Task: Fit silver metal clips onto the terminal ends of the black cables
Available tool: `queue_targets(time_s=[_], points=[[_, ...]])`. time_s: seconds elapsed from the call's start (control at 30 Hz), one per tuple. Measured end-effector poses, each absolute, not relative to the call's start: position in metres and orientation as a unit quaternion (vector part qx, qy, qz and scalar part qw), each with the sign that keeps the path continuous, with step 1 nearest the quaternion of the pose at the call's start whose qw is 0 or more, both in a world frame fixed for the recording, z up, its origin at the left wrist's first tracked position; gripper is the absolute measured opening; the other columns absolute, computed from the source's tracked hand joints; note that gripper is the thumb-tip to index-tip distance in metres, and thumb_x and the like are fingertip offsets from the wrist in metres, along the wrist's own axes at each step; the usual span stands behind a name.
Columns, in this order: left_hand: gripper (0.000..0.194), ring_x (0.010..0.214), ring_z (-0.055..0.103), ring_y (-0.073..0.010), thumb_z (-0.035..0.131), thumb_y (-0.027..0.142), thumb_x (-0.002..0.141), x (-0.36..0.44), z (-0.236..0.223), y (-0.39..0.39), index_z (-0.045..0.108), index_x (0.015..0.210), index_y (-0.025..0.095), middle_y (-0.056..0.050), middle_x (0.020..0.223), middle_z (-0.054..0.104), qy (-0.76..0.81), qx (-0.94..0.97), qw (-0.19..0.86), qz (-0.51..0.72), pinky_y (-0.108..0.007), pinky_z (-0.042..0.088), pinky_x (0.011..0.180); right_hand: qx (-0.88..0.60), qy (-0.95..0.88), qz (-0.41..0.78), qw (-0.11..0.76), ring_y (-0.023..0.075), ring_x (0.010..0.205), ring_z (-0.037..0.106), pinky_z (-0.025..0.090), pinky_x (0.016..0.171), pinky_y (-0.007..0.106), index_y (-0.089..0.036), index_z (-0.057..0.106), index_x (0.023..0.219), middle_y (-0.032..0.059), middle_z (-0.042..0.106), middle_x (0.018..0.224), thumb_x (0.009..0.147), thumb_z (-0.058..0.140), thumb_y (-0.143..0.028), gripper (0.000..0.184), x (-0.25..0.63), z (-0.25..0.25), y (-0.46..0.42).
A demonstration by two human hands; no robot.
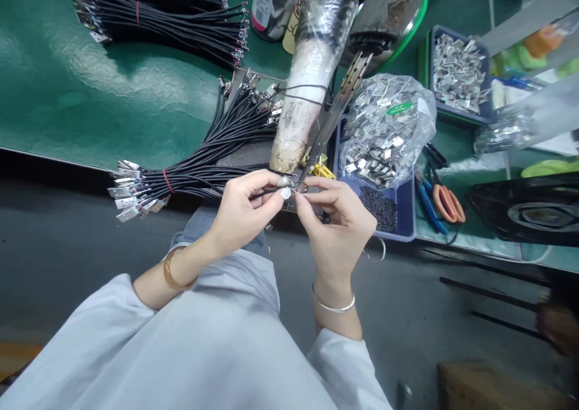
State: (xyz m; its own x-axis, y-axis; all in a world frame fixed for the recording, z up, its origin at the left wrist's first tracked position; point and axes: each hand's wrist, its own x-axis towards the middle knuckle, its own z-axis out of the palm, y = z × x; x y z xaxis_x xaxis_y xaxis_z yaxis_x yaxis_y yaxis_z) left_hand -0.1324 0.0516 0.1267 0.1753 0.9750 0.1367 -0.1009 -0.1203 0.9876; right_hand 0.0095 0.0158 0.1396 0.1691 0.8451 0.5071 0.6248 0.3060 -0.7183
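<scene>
My left hand (248,208) pinches the end of a thin black cable (266,192) between thumb and fingertips. Close beside it, my right hand (332,217) is closed with thumb and forefinger meeting at the same cable end; what small piece it holds there is hidden by the fingers. Just beyond my fingertips are the blunt end of a white plastic-wrapped tube (296,102) and a narrow metal strip (332,120). To the left lies a bundle of black cables (194,166) with metal connectors, tied with a red band.
More bundled black cables (172,21) lie at the back left of the green table (113,108). A blue tray (409,220) at right carries a bag of metal connectors (389,126) and small black parts. Beyond are orange-handled pliers (447,204) and a bin of metal pieces (459,72).
</scene>
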Motion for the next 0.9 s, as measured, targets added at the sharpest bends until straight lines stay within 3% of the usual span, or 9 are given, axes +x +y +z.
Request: queue_targets(time_s=[0.2,0.33,0.9], points=[[0.005,0.064,0.065,-0.0079,0.069,0.013,0.082,-0.1302,0.1263,0.0526,0.074,0.082,0.013,-0.003,0.079,0.071,0.375,0.574,0.492,0.536,-0.012,0.049,0.052,-0.563,-0.644,0.086,0.510,0.0166,0.090,0.076,0.064,0.076,0.030,-0.023,0.070,0.080,0.0006,0.078,0.093,0.085,0.075,-0.013,0.012,0.0108,0.1398,0.0159],[0.007,0.061,0.062,-0.0062,0.068,0.014,0.081,-0.1310,0.1275,0.0521,0.075,0.081,0.013,-0.002,0.077,0.070,0.387,0.574,0.493,0.527,-0.011,0.045,0.049,-0.560,-0.657,0.078,0.499,0.0171,0.091,0.077,0.064,0.076,0.030,-0.023,0.068,0.081,0.0013,0.079,0.096,0.087,0.073,-0.013,0.012,0.0116,0.1401,0.0135],[0.010,0.071,0.069,-0.0102,0.065,0.016,0.084,-0.1314,0.1276,0.0499,0.074,0.082,0.013,-0.004,0.084,0.076,0.412,0.589,0.485,0.499,-0.014,0.051,0.058,-0.564,-0.655,0.075,0.497,0.0147,0.088,0.076,0.064,0.072,0.025,-0.023,0.067,0.081,0.0005,0.079,0.095,0.087,0.071,-0.012,0.013,0.0101,0.1382,0.0122]])
